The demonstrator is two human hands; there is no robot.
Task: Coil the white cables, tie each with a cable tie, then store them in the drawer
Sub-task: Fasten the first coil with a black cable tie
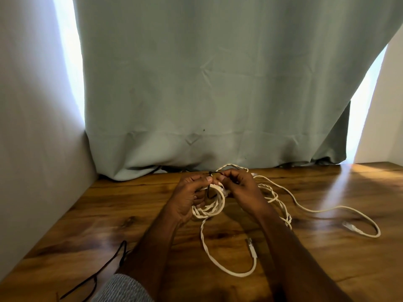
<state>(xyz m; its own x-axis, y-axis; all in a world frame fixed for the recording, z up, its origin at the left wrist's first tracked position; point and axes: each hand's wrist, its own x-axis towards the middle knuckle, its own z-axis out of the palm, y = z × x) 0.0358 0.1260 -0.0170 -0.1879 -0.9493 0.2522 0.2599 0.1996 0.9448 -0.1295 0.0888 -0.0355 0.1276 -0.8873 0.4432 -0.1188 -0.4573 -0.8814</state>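
Observation:
A small coil of white cable (210,207) hangs between my hands above the wooden table (87,216). A thin black cable tie (209,188) loops around the coil's top. My left hand (189,196) grips the coil and pinches one end of the tie. My right hand (239,188) pinches the other end near the coil's top. A loose tail of white cable (220,263) trails toward me and ends in a plug (251,247). More white cable (318,211) lies uncoiled to the right, with a plug (353,228) at its end.
Black cable ties (102,273) lie on the table at the near left, beside a grey sleeve (122,289). A pale green curtain (207,83) hangs at the table's back edge. A white wall (32,149) borders the left side.

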